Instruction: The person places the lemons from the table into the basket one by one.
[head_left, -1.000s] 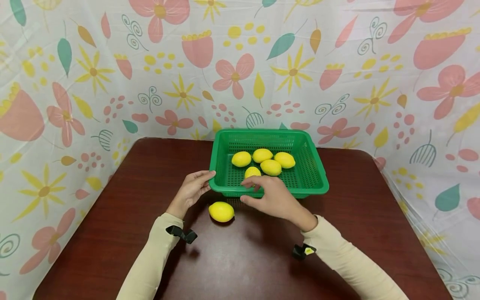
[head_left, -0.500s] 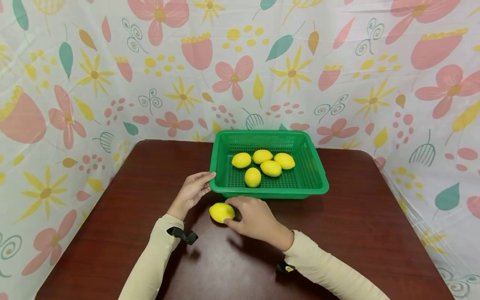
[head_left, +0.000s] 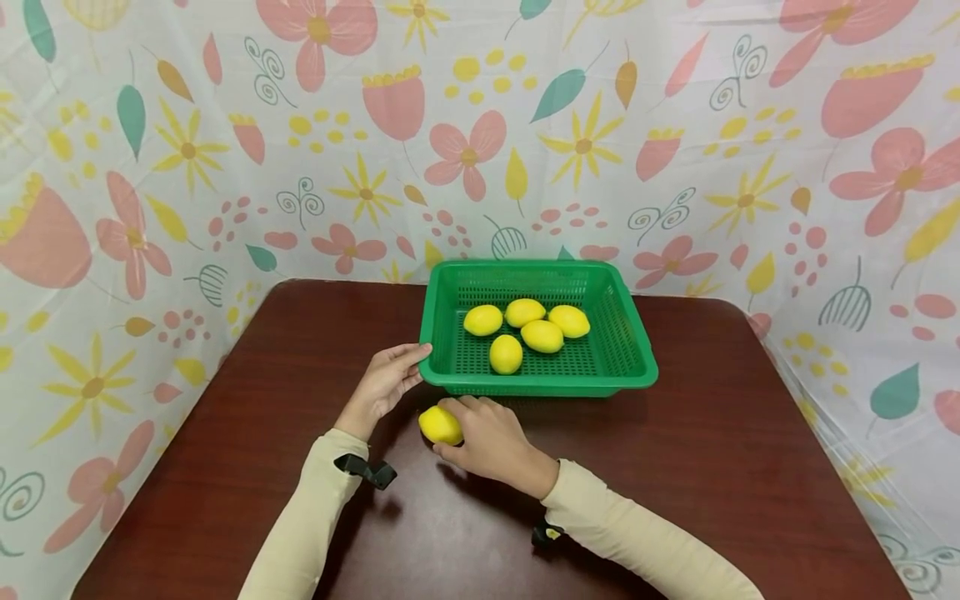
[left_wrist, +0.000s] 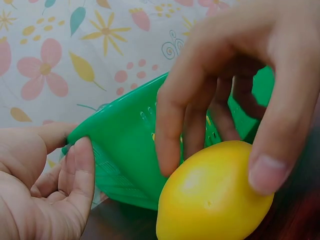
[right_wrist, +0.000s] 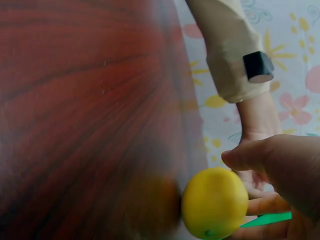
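Observation:
At the near left corner of the green plastic basket (head_left: 540,382), my left hand (head_left: 381,385) grips the rim between thumb and fingers. My right hand (head_left: 489,439) is just in front of the basket, with thumb and fingers curled about a yellow lemon (head_left: 438,425) on the table. In the left wrist view the thumb and forefinger touch opposite sides of this lemon (left_wrist: 212,195). The right wrist view shows the lemon (right_wrist: 215,202) low against the tabletop. Several more lemons (head_left: 542,336) lie inside the basket, one of them (head_left: 506,354) close to its near wall.
The dark reddish-brown wooden table (head_left: 675,467) carries the basket near its back edge. Behind and beside it hangs a white curtain (head_left: 465,100) printed with flowers and leaves. Black bands (head_left: 365,471) are worn on both wrists.
My right hand has moved from above the basket's near rim down and left to the lemon on the table, its fingers closing around it. The left hand has stayed on the rim.

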